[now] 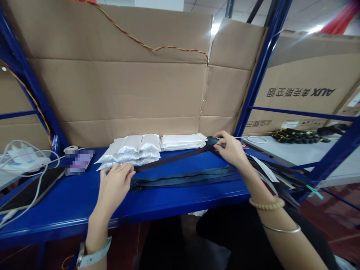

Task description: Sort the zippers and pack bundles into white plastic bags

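Note:
A long dark zipper strip (174,158) is stretched across the blue shelf (70,202) between both hands. My left hand (116,183) pinches its near end at the left. My right hand (229,148) grips its far end at the right, fingers closed round the slider end. Below the strip lies a pile of more dark zipper strips (185,178), running left to right. Behind the strip sit white plastic packets (132,150) and a flat stack of white bags (182,140).
Cardboard sheets (120,86) wall off the back. A dark tablet (28,191) with white cables (25,159) lies at the left, and a tape roll (71,149) beside it. More strips and tags (278,176) hang off the shelf's right end. Black-yellow items (298,135) rest on a white table.

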`<state>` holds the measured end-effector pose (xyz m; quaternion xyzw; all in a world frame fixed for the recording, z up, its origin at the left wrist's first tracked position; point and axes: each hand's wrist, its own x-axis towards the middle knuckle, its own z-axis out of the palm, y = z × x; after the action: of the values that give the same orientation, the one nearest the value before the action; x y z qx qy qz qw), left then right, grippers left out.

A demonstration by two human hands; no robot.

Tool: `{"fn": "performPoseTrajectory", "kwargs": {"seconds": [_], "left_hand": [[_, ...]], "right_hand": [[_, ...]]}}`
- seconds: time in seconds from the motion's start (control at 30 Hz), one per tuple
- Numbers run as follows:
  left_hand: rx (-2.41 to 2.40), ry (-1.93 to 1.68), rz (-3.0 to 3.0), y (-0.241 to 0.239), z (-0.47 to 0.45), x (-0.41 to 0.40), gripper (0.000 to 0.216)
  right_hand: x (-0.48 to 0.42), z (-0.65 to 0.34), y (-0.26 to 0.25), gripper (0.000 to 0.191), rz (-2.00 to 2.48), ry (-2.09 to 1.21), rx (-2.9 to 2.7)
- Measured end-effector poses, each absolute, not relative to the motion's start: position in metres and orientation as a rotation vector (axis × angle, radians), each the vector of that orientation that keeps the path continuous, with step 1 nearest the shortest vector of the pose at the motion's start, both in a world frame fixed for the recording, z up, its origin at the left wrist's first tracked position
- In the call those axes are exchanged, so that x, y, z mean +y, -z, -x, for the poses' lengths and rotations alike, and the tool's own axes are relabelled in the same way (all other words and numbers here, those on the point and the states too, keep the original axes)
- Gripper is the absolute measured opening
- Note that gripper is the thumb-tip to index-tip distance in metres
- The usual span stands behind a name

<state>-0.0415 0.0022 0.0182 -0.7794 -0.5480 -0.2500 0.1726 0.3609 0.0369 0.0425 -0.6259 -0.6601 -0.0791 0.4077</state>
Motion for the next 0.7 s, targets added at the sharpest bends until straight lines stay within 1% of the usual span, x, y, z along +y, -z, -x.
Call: {"fn": "performPoseTrajectory", "kwargs": {"seconds": [0.1,0.23,0.3,0.4,0.47,0.57,0.63,0.7], "left_hand": [[-1.622,0.712,2.202,-0.019,0.055,0.003,0.016],[-1.632,0.711,2.257,-0.018,0.055,0.004,0.017],[-1.634,0.704,2.294,-0.016,0.052,0.004,0.018],[-1.642,0.666,2.358,-0.015,0.051,0.003,0.021],[-1.646,0.654,2.379,-0.015,0.051,0.002,0.022],[-1.652,0.705,2.369,-0.016,0.047,0.001,0.022],[-1.642,0.740,2.376,-0.017,0.042,0.000,0.021],[-1.622,0.754,2.407,-0.016,0.034,-0.001,0.020]], "right_hand": [[0.035,-0.395,-0.045,0.034,1.781,0.283,-1.507],[0.031,-0.411,-0.042,0.036,1.925,0.359,-1.483],[0.031,-0.411,-0.041,0.033,2.005,0.400,-1.505],[0.031,-0.408,-0.040,0.026,2.068,0.349,-1.586],[0.032,-0.403,-0.040,0.025,2.014,0.300,-1.681],[0.031,-0.385,-0.041,0.031,1.775,0.114,-1.923],[0.028,-0.365,-0.039,0.040,1.563,-0.084,-2.136],[0.024,-0.340,-0.034,0.053,1.391,-0.247,-2.347]]}}
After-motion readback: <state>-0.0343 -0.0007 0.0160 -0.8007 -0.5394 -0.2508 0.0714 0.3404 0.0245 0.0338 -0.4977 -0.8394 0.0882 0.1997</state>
